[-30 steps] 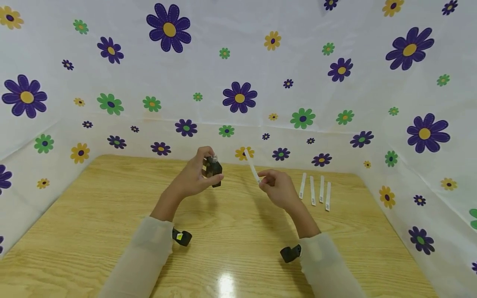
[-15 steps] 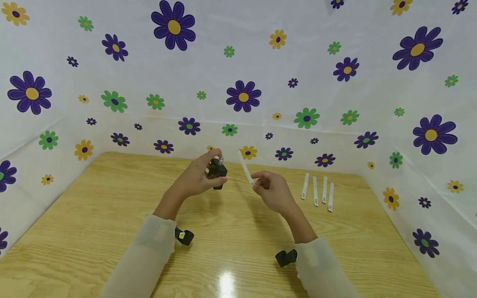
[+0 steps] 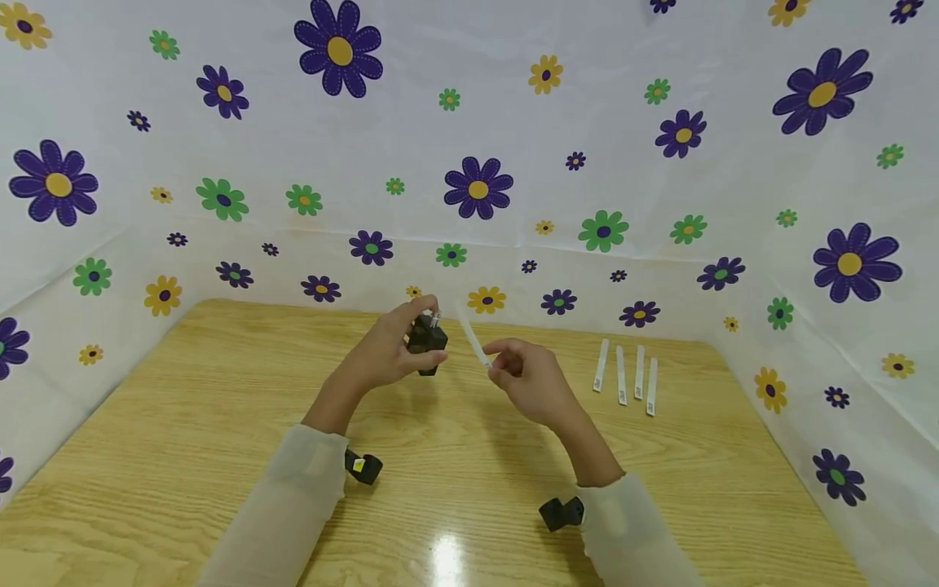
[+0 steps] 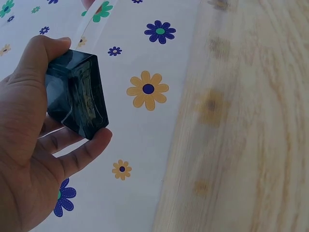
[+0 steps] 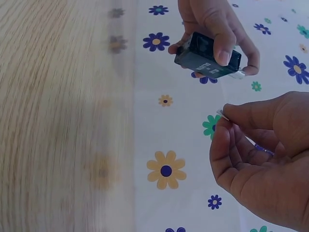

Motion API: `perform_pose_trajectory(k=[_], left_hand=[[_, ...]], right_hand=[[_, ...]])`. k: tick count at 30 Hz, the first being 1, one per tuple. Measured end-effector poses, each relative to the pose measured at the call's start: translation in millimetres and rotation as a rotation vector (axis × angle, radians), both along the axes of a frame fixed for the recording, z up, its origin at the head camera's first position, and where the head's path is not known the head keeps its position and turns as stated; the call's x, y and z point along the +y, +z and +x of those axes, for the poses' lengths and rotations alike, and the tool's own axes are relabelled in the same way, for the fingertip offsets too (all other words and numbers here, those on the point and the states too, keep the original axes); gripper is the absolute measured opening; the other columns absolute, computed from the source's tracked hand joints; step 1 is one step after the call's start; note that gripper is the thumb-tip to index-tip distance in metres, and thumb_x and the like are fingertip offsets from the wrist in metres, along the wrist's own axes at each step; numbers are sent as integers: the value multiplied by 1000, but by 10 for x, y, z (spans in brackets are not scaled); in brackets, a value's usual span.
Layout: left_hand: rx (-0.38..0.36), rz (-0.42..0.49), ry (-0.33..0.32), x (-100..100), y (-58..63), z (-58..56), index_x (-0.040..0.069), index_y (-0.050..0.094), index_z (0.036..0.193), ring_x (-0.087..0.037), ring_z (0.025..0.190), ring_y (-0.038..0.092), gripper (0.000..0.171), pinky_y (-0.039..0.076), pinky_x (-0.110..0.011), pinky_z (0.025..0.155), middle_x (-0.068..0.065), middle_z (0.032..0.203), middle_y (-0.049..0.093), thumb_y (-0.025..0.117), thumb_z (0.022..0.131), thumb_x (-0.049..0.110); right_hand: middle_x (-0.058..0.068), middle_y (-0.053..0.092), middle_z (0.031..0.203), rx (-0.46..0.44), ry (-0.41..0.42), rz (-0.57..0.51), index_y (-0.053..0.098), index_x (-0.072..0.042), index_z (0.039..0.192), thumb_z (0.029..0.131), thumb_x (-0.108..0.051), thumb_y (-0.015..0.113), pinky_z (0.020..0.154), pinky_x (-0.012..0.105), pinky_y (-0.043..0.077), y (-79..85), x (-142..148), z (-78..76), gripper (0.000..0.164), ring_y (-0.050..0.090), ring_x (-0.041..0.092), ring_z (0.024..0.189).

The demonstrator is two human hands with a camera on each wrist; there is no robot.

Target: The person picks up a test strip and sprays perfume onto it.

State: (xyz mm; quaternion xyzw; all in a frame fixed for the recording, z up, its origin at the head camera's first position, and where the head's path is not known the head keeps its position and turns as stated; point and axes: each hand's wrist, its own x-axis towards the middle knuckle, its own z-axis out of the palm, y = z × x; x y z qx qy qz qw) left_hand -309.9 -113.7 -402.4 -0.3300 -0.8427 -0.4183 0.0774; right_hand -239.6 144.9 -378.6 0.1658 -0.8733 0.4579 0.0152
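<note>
A dark glass perfume bottle [image 3: 429,342] with a silver spray nozzle is gripped by my left hand [image 3: 372,352] above the back of the table. The index finger rests on top at the nozzle, and the thumb lies along the side. In the left wrist view the angular bottle [image 4: 78,94] sits between thumb and fingers. My right hand [image 3: 541,385] pinches the lower end of a white paper test strip [image 3: 473,336] between thumb and fingertips. The strip slants up to the left, its far end close to the nozzle. The right wrist view shows only its pinched end.
Several more white strips [image 3: 621,375] lie side by side on the wooden table [image 3: 440,456], right of my right hand. A white cloth [image 3: 513,106] printed with flowers surrounds the table at the back and both sides. Each wrist wears a small black camera [image 3: 562,514].
My right hand has moved left with the strip, bringing its tip nearer the bottle's nozzle. The left hand with the bottle has shifted slightly right in the view. The strips on the table stay put.
</note>
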Motion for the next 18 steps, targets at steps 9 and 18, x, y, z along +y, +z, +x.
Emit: perform_pose_trajectory(k=[9,18], left_hand=[[-15,-4,28,-23,8,6,20,47,126,-29,98,59,55,53,-50,83,-8,113,59,83,86,32],[-16,-8,1,-40,-3,-9,22,49,124,-27,97,57,52,52,-47,83,-5,109,58,83,86,35]], right_hand=[[4,65,90,-7,21,29,69,-6,123,98,-3,67,64,29,49,15,-38,39,25,61,16,75],[4,65,90,-3,43,44,69,-5,123,98,-2,67,64,29,49,24,-58,54,26,60,16,75]])
